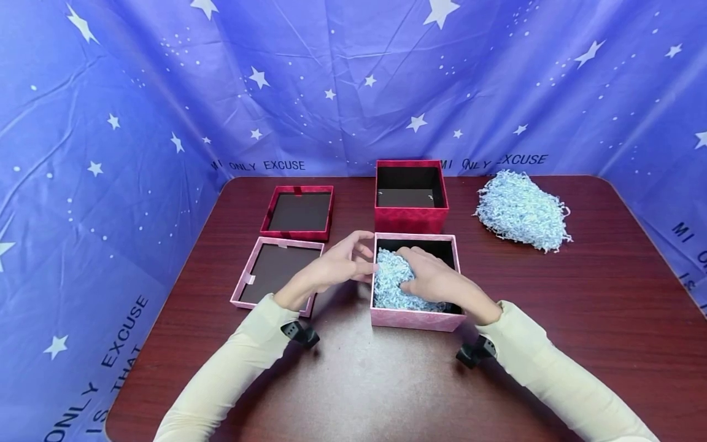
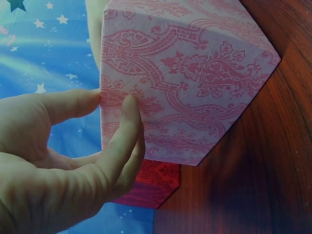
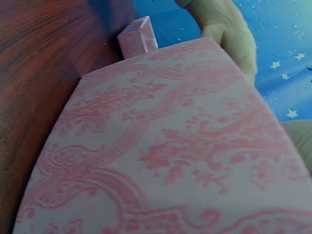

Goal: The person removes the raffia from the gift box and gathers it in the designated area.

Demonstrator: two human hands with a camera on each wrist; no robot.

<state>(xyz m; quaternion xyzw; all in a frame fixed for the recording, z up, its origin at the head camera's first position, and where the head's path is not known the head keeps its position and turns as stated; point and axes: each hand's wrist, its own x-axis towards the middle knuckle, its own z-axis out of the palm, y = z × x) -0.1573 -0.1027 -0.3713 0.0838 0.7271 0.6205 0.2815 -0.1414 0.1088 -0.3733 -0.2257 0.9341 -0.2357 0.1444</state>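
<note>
**Both hands at the pink box, paper shred inside**

Head view: the pink box (image 1: 415,319) sits open on the dark wood table (image 1: 580,319), near the front centre. Its inside is black. A wad of light blue paper shred (image 1: 389,283) fills the left part of the box.

Right hand (image 1: 433,279): lies over the shred inside the box, palm down, fingers bent loosely onto the paper. Whether the fingers pinch any strands is hard to tell from the head view; the right wrist view shows only the box's patterned outer wall (image 3: 170,161), so it does not settle this.

Left hand (image 1: 345,261): at the box's left wall, fingers spread and only lightly curved. In the left wrist view the thumb (image 2: 73,105) and a fingertip (image 2: 129,109) touch the pink patterned side (image 2: 195,73); nothing is gripped.

Surroundings, head view:
- pink lid (image 1: 276,273) lies inside-up, just left of the pink box, partly under the left forearm
- red box (image 1: 410,196) stands open directly behind the pink box, close to it
- red lid (image 1: 299,212) lies inside-up behind the pink lid
- a loose heap of blue shred (image 1: 521,210) lies at the back right, well apart from the boxes
- blue starred cloth (image 1: 138,92) hangs round the table on three sides
- both arms wear cream sleeves (image 1: 232,374), each with a black strap at the wrist
</note>
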